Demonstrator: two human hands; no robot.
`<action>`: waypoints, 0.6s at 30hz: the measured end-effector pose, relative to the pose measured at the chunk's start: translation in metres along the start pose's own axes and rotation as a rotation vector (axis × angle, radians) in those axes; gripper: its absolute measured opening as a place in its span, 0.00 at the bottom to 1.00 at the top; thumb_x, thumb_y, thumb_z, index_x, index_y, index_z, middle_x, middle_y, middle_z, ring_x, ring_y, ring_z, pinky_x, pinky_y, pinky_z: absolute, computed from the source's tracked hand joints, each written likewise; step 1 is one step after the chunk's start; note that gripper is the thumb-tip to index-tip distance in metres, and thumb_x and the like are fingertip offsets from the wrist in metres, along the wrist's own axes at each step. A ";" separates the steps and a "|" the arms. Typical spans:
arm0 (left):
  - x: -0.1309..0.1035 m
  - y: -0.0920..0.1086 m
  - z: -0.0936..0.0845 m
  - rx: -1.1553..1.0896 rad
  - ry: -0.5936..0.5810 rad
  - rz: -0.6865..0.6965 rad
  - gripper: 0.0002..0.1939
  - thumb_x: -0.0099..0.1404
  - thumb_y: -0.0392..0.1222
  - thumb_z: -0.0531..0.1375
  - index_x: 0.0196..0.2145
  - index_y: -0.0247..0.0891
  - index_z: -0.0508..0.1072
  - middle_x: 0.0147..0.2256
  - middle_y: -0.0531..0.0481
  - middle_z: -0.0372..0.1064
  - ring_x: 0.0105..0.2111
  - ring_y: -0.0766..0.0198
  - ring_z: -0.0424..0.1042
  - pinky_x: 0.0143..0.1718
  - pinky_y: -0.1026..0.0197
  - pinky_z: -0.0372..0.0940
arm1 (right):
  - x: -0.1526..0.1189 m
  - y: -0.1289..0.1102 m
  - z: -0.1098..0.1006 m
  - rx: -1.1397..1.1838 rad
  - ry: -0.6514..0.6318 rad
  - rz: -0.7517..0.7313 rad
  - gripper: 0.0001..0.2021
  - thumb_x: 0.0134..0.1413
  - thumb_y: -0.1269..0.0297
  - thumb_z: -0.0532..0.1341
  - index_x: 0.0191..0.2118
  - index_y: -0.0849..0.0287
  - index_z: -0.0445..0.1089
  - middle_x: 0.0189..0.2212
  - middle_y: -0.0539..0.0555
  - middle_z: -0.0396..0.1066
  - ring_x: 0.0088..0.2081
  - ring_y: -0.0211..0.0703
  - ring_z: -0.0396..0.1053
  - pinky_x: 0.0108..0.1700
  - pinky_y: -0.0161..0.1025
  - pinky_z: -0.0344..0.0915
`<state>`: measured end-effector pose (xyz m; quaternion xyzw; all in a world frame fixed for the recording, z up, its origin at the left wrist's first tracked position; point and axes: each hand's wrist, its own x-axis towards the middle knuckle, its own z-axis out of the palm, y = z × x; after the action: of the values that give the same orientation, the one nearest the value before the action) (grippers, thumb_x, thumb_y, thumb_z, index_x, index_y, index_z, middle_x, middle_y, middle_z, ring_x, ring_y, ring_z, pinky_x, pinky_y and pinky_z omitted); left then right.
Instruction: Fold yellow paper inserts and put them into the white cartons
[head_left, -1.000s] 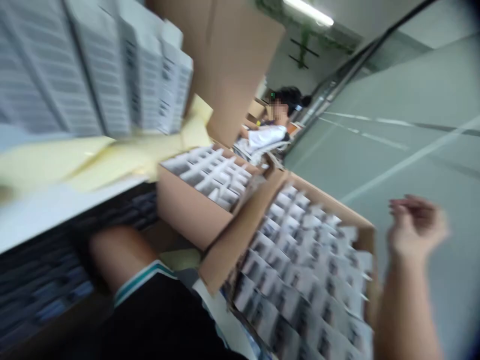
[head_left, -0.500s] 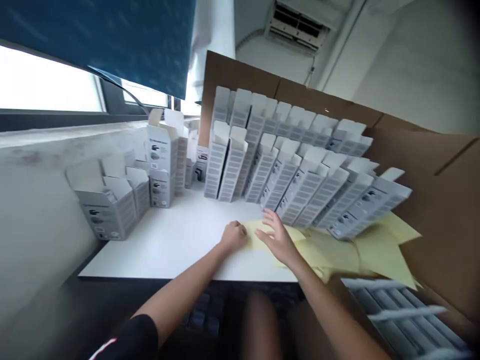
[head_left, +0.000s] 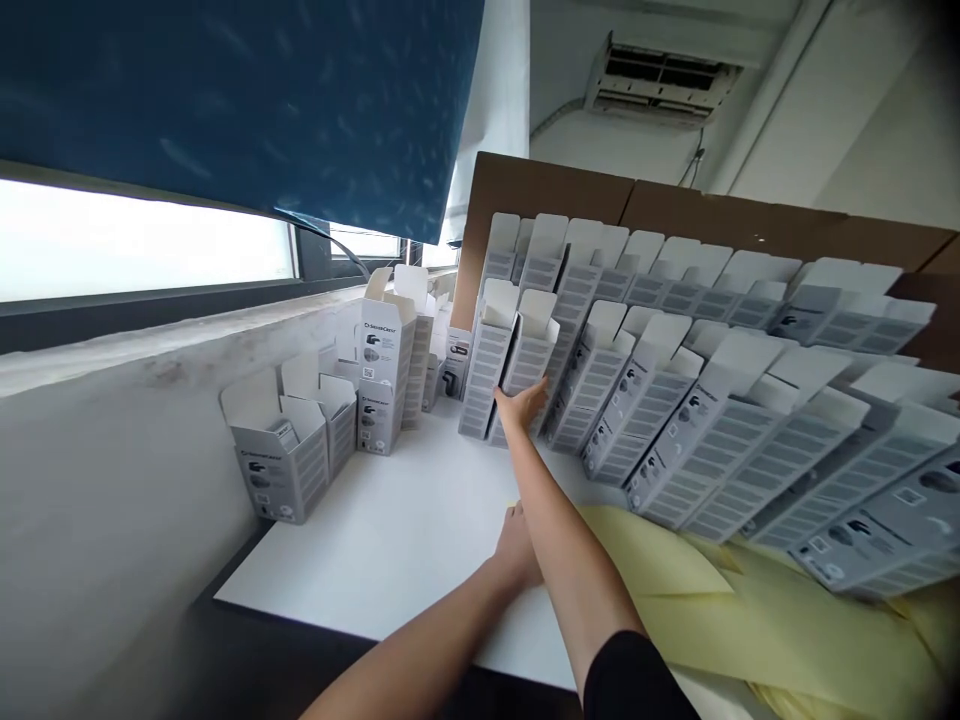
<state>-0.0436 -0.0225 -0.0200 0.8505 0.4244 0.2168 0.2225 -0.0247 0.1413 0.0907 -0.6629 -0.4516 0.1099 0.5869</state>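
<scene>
My right hand point(head_left: 523, 405) reaches to the lower part of an open-topped grey box point(head_left: 531, 352), its thumb and fingers spread around the box's sides. Below it, my left hand point(head_left: 516, 545) rests low over the white table point(head_left: 420, 520), partly hidden behind my right forearm. Its fingers are curled, and a small bit of yellow shows at the fingertips. Several tall grey boxes with raised white flaps stand in rows around my right hand. Yellow sheets point(head_left: 697, 600) lie right of my forearms.
Grey open boxes point(head_left: 281, 465) stand at the table's left end by the wall, with taller ones point(head_left: 382, 350) beside them. A brown cardboard sheet point(head_left: 675, 210) rises behind the rows. A blue curtain point(head_left: 262, 110) hangs at the upper left.
My right hand has moved from above the yellow sheet up to a box in the front row. My left hand stays low at the table, fingers still curled. The view has shifted.
</scene>
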 end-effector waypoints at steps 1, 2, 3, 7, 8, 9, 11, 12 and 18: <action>0.000 0.000 0.000 0.001 -0.001 -0.003 0.26 0.61 0.50 0.61 0.57 0.44 0.71 0.56 0.37 0.69 0.57 0.38 0.64 0.56 0.42 0.60 | 0.000 0.003 0.002 0.004 0.000 -0.004 0.56 0.43 0.60 0.68 0.70 0.66 0.33 0.65 0.76 0.49 0.67 0.73 0.48 0.64 0.63 0.50; 0.000 -0.001 0.000 0.004 -0.003 -0.008 0.26 0.62 0.50 0.60 0.57 0.44 0.71 0.56 0.38 0.69 0.57 0.39 0.64 0.56 0.42 0.60 | 0.000 0.006 0.003 0.009 0.000 -0.010 0.55 0.43 0.61 0.67 0.70 0.65 0.33 0.65 0.76 0.50 0.67 0.73 0.48 0.64 0.63 0.50; 0.000 -0.001 0.000 0.006 -0.004 -0.012 0.26 0.63 0.50 0.59 0.58 0.44 0.71 0.56 0.38 0.70 0.56 0.39 0.64 0.56 0.43 0.60 | 0.000 0.008 0.003 0.016 0.000 -0.016 0.54 0.43 0.62 0.67 0.70 0.66 0.34 0.65 0.75 0.50 0.67 0.72 0.48 0.64 0.63 0.50; -0.001 0.002 0.000 0.030 0.005 -0.027 0.25 0.64 0.51 0.58 0.58 0.42 0.70 0.53 0.38 0.71 0.54 0.43 0.65 0.54 0.45 0.62 | -0.001 0.010 -0.008 0.050 0.002 -0.045 0.52 0.42 0.65 0.65 0.70 0.66 0.35 0.67 0.74 0.49 0.68 0.70 0.48 0.66 0.62 0.49; -0.001 0.003 -0.001 0.041 0.011 -0.033 0.26 0.65 0.51 0.58 0.58 0.42 0.70 0.53 0.38 0.71 0.54 0.43 0.65 0.54 0.45 0.63 | -0.002 0.010 -0.013 0.061 0.001 -0.056 0.52 0.41 0.65 0.65 0.70 0.66 0.36 0.67 0.74 0.48 0.69 0.68 0.47 0.67 0.62 0.48; -0.001 0.004 -0.001 0.055 0.017 -0.041 0.25 0.64 0.50 0.58 0.58 0.41 0.70 0.53 0.37 0.71 0.54 0.43 0.65 0.53 0.46 0.63 | -0.002 0.010 -0.019 0.072 0.001 -0.070 0.52 0.41 0.65 0.64 0.70 0.65 0.36 0.68 0.73 0.47 0.69 0.67 0.46 0.68 0.61 0.47; 0.001 0.006 -0.003 0.083 0.024 -0.056 0.22 0.64 0.48 0.59 0.53 0.40 0.74 0.51 0.37 0.71 0.52 0.44 0.66 0.52 0.48 0.63 | -0.005 0.010 -0.036 0.090 0.005 -0.099 0.52 0.40 0.66 0.64 0.69 0.66 0.37 0.69 0.71 0.45 0.70 0.63 0.45 0.69 0.59 0.46; 0.001 0.006 -0.004 0.096 0.024 -0.062 0.18 0.63 0.46 0.60 0.49 0.40 0.76 0.50 0.38 0.71 0.51 0.46 0.67 0.52 0.50 0.64 | -0.008 0.011 -0.047 0.094 0.012 -0.113 0.51 0.40 0.66 0.64 0.69 0.66 0.37 0.69 0.71 0.45 0.70 0.62 0.46 0.69 0.58 0.45; -0.006 0.018 -0.018 0.141 -0.010 -0.033 0.12 0.64 0.37 0.56 0.40 0.38 0.80 0.45 0.42 0.74 0.46 0.55 0.71 0.48 0.59 0.63 | -0.038 0.005 -0.163 0.127 0.055 -0.276 0.50 0.43 0.61 0.67 0.70 0.57 0.40 0.65 0.61 0.58 0.64 0.52 0.60 0.65 0.54 0.57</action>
<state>-0.0457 -0.0333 0.0031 0.8579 0.4517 0.1785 0.1677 0.0666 0.0034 0.1189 -0.5589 -0.5142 0.0383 0.6494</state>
